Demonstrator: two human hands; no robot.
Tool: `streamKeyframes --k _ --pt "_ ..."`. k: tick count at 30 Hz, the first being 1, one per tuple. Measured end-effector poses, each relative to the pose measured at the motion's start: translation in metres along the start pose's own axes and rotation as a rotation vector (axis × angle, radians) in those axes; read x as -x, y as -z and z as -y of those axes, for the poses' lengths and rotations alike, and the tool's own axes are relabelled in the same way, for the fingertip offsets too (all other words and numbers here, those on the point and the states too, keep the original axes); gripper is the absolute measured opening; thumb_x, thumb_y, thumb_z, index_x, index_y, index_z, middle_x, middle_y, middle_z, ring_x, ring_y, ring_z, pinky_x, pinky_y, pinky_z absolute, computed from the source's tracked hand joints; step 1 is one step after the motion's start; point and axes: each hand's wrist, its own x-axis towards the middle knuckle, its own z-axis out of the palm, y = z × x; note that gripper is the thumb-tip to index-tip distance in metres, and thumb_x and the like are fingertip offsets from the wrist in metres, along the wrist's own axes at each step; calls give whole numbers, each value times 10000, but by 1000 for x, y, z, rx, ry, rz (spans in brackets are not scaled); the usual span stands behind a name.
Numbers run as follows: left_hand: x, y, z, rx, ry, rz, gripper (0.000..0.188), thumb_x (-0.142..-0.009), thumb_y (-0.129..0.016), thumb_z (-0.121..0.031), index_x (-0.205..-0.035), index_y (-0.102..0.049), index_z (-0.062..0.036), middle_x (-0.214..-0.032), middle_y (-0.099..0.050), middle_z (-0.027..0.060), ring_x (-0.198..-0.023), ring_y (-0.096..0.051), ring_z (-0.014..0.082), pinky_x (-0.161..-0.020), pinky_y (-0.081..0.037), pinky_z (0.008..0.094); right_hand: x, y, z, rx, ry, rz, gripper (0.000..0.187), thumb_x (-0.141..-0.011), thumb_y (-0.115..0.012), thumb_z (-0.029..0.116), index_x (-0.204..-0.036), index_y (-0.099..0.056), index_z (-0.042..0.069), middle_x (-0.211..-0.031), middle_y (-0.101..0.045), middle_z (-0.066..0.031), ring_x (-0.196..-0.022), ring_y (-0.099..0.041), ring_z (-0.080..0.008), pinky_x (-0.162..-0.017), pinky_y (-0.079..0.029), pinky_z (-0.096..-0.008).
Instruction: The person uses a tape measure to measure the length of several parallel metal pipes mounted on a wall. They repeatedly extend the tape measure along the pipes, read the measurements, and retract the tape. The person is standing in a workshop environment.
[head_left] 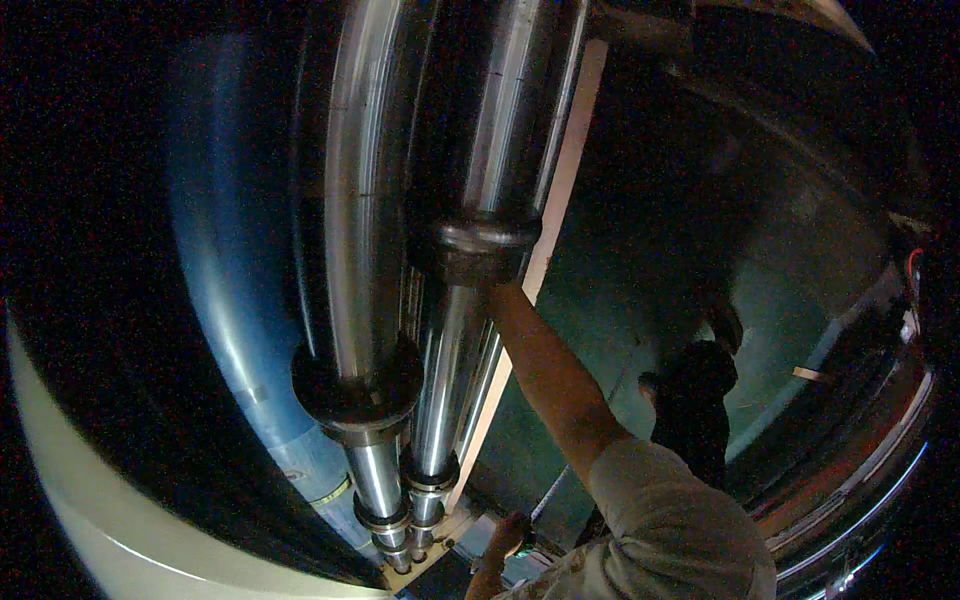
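My right hand (504, 300) reaches up from the grey sleeve to the underside of a dark collar (474, 250) on a tall, shiny metal shaft (458, 350). Its fingers are lost in shadow, so their grip cannot be made out. Low in the view, my left hand (511, 532) is closed beside a small greenish-white glow. A thin pale strip (550, 494) slants up from that hand; what exactly the fingers hold is too dark to name. To the left of this shaft stands a second, thicker metal shaft (372, 220) with a broad dark flange (360, 395).
A pale beam (568, 185) runs along the shafts' right side. Left of them curves a large blue cylinder (225, 310), with a cream-coloured panel (75, 480) beyond it. Dark-clothed legs (695, 400) stand on a green floor (600, 320). Shiny curved edges line the right rim.
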Motion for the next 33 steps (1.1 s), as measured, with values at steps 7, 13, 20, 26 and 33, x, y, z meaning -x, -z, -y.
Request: streamKeyframes --k 7,13,20,26,33 --pt "-23 -28 66 -411 -172 91 172 -837 -486 -198 -838 -528 -31 -768 -538 136 -697 -545 306 -576 -427 390 39 7 13 136 115 -23 256 -905 -353 242 -1013 -506 68 -917 -536 -66 -766 -511 -187 -655 -455 -327" --pt "-31 2 2 -69 39 95 170 -807 -500 -163 -920 -556 -49 -806 -556 139 -719 -557 317 -616 -449 378 98 9 50 805 466 -17 175 -897 -401 155 -1002 -508 64 -716 -498 8 -604 -444 -85 -530 -387 -239" --pt "-44 2 62 -92 -147 138 126 -826 -469 -98 -920 -540 -54 -809 -550 81 -697 -539 239 -641 -452 318 96 5 54 1122 554 -102 200 -892 -410 130 -1043 -511 47 -682 -447 26 -545 -373 -49 -448 -326 -194" --pt "-23 17 17 351 -125 129 47 -834 -464 -34 -860 -497 -55 -728 -520 61 -659 -500 161 -615 -427 289 80 13 56 1074 336 -85 198 -848 -450 82 -1021 -519 15 -627 -471 -4 -476 -372 -62 -399 -323 -215" --pt "-2 15 7 -173 -248 68 74 -862 -426 -54 -816 -484 -50 -707 -507 52 -626 -481 163 -587 -407 284 86 -50 117 1745 -172 -5 139 -756 -502 29 -856 -575 -35 -594 -517 -44 -453 -464 -138 -369 -398 -286"
